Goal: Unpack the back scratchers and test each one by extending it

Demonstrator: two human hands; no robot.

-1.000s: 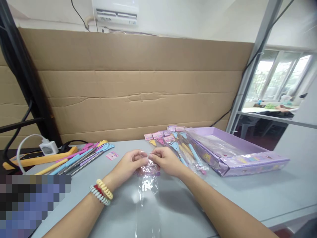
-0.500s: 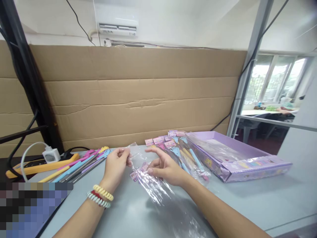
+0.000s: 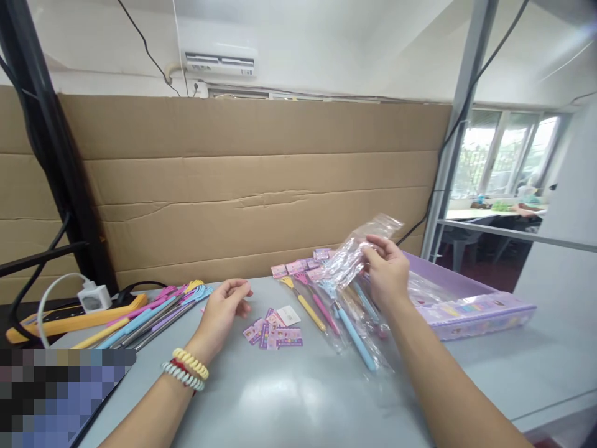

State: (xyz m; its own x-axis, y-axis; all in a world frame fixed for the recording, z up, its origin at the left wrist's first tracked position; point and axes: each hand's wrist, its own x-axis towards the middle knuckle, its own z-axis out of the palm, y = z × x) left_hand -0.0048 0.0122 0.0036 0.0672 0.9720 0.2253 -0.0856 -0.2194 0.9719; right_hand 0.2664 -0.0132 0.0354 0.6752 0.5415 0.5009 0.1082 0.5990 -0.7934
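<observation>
My right hand (image 3: 387,270) pinches a crumpled clear plastic bag (image 3: 352,252), raised above the packed back scratchers. My left hand (image 3: 228,305) hovers over the table with loosely curled fingers and nothing visible in them. Just right of it lies a small spread of purple printed header cards (image 3: 273,328), one showing a white side (image 3: 288,315). Beneath the bag, several hand-headed back scratchers in clear bags lie side by side, among them a yellow one (image 3: 305,305) and a blue one (image 3: 354,336). A pile of loose back scratchers (image 3: 158,311) rests left of my left hand.
A purple display box (image 3: 480,314) with clear bags inside stands at the right, partly behind my right forearm. On the left are a yellow power strip (image 3: 79,320) and a white plug (image 3: 96,297). A cardboard panel (image 3: 261,186) closes off the back.
My right hand has moved right and up with the plastic bag, uncovering the header cards. My left hand has let go of the bag and stays in about the same spot.
</observation>
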